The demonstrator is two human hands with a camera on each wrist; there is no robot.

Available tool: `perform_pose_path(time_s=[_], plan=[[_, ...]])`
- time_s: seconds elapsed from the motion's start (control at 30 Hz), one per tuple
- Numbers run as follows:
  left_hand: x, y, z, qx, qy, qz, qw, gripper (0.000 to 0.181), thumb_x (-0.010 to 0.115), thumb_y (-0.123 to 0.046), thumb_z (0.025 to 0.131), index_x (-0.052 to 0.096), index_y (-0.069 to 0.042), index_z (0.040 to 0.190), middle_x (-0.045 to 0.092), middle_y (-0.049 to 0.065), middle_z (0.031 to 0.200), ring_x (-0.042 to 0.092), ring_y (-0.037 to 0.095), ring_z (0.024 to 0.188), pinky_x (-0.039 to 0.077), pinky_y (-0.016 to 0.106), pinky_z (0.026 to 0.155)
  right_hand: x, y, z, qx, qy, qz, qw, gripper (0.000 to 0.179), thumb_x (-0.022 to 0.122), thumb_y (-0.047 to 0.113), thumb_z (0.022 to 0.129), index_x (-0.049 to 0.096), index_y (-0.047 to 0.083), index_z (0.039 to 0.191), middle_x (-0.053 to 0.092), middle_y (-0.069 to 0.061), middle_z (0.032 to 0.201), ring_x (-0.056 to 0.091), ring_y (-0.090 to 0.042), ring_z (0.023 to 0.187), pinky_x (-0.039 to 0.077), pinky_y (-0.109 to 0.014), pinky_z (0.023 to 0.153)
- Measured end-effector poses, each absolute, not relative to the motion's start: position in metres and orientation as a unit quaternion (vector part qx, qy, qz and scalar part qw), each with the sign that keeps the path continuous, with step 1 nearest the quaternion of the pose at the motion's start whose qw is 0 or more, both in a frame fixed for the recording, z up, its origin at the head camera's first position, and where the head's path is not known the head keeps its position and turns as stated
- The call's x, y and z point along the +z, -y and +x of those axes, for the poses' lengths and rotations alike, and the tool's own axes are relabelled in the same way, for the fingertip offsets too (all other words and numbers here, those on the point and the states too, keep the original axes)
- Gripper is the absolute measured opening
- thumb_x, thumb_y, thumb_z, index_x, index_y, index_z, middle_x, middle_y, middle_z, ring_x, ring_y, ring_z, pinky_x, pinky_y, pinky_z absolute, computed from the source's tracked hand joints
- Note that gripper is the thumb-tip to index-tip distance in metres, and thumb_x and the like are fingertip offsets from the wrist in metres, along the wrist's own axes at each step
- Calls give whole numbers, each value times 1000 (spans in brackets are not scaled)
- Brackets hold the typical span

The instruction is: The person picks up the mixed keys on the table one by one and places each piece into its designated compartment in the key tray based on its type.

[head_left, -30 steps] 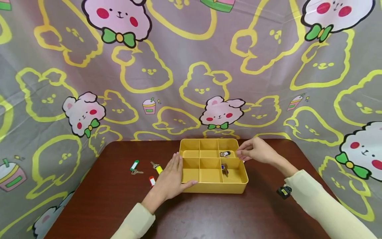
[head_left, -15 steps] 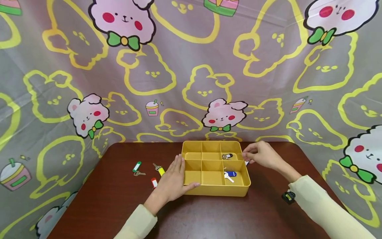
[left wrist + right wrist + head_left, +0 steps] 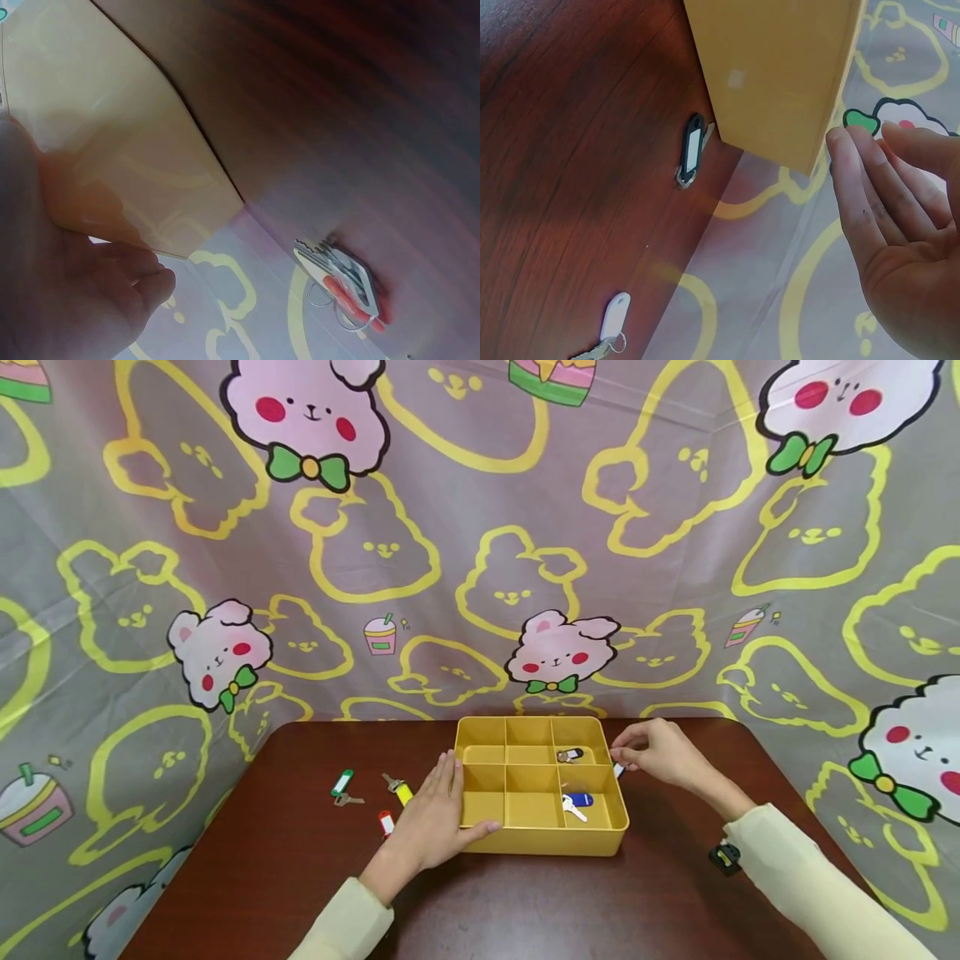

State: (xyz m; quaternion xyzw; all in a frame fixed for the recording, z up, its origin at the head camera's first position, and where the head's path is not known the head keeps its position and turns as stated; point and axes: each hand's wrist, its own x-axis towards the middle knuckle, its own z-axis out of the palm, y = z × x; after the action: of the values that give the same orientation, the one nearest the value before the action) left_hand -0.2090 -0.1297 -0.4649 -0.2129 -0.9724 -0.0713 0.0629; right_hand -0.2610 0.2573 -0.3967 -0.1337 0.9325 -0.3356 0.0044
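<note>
A yellow box [image 3: 543, 841] with several compartments sits on the table. My left hand [image 3: 425, 822] rests along its left side, fingers straight, thumb at the front rim. My right hand [image 3: 660, 756] hovers beside the right rim, fingers loosely bent with nothing between them in the right wrist view. In the front right compartment lies a blue key tag [image 3: 580, 799] with a silver key [image 3: 574, 811]. The compartment behind it holds a black key tag [image 3: 574, 754] with a key. On the table by the box's right side are a black-framed key tag [image 3: 693, 148] and a white key tag [image 3: 616, 316].
Left of the box lie a green key tag [image 3: 342, 782] with its key, a yellow key tag [image 3: 404, 793] with its key, and a red key tag [image 3: 386, 823] partly behind the left hand. A patterned cloth [image 3: 450, 568] hangs behind the dark wooden table [image 3: 300, 868].
The blue key tag and its key, tilted and blurred at first, now lie flat in the front right compartment. My right hand has drawn slightly right of the rim. My left hand keeps its place.
</note>
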Motion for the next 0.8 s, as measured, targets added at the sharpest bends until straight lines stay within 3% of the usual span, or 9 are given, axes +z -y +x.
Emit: perform_pose_path(time_s=[0.43, 0.8], plan=[[-467, 130, -209, -71, 973, -212, 62, 116, 45, -84, 94, 26, 7, 162, 13, 25, 175, 18, 37, 164, 29, 47, 131, -409, -262, -269, -291, -944, -151, -37, 9, 76, 13, 94, 80, 6, 98, 82, -6, 90, 71, -11, 74, 55, -28, 65], [-466, 130, -209, -73, 973, -213, 57, 115, 46, -83, 94, 23, 7, 163, 12, 25, 175, 17, 37, 165, 28, 48, 132, -418, -267, -272, -263, -953, -147, -47, 13, 76, 11, 93, 79, 2, 102, 82, -10, 95, 76, -19, 86, 60, -35, 72]])
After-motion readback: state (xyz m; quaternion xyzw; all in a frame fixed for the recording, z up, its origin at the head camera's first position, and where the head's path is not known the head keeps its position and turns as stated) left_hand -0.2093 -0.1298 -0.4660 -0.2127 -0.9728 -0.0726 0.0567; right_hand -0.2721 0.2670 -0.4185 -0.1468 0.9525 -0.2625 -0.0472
